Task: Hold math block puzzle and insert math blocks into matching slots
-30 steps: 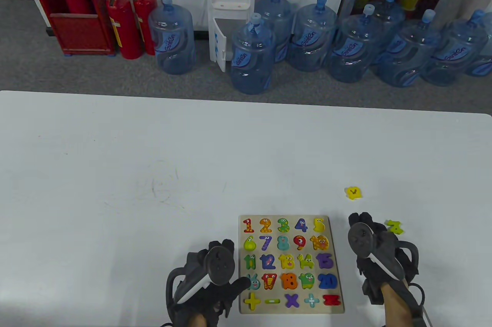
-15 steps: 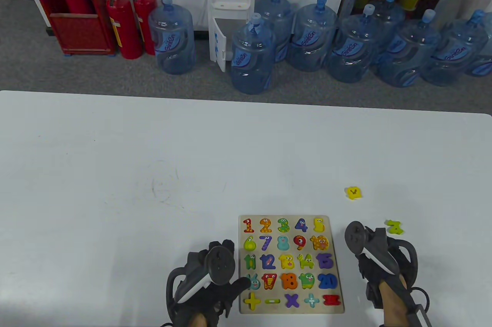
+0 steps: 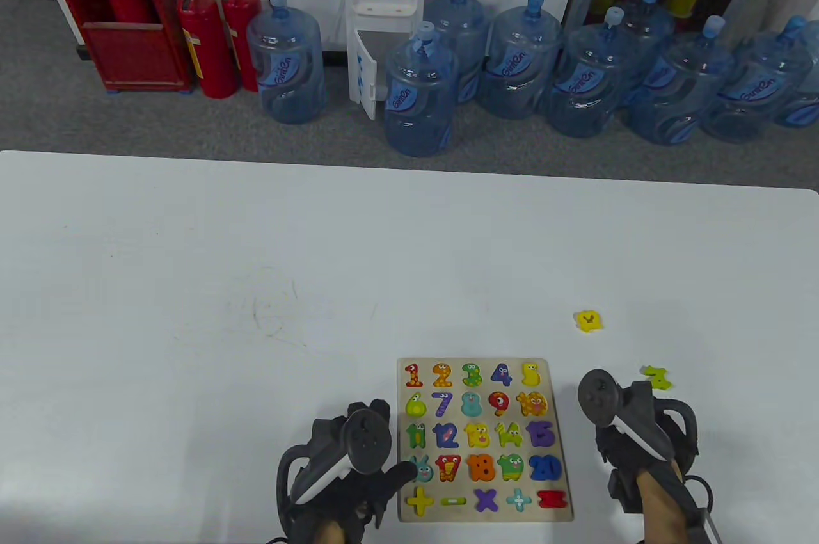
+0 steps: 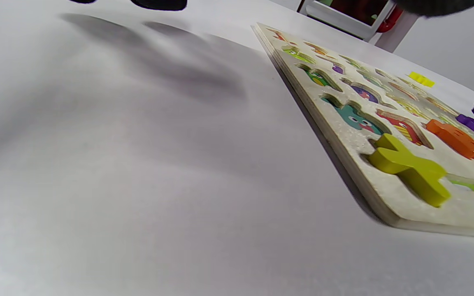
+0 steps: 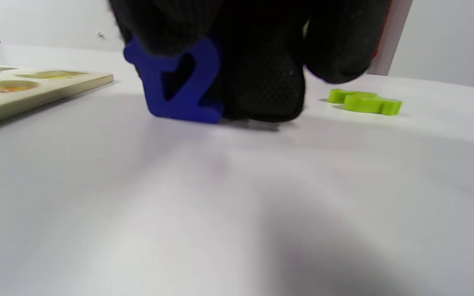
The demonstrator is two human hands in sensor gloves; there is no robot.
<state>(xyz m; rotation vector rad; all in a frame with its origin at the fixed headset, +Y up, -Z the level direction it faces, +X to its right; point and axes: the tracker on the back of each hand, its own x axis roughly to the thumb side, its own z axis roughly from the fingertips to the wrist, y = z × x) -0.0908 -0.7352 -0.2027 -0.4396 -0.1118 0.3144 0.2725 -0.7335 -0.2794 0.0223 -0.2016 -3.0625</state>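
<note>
The math block puzzle (image 3: 484, 438) lies flat near the front edge of the white worktop (image 3: 256, 288), most of its number and sign slots showing coloured pieces; from above it is hard to tell which of these are seated blocks and which are printed recesses. In the left wrist view a yellow-green cross block (image 4: 410, 169) stands proud of its slot while several neighbouring slots look sunken. The left hand (image 3: 349, 467) rests at the board's left edge, one fingertip touching it near the lower rows, fingers otherwise spread. The right hand (image 3: 630, 429), just beside the board's right edge, pinches a blue number block (image 5: 177, 84) upright against the worktop. Two loose pieces wait beyond: a green block (image 3: 657, 377) near that hand and a yellow block (image 3: 588, 320) farther off. The job looks well advanced, with at least three blocks left to place.
</note>
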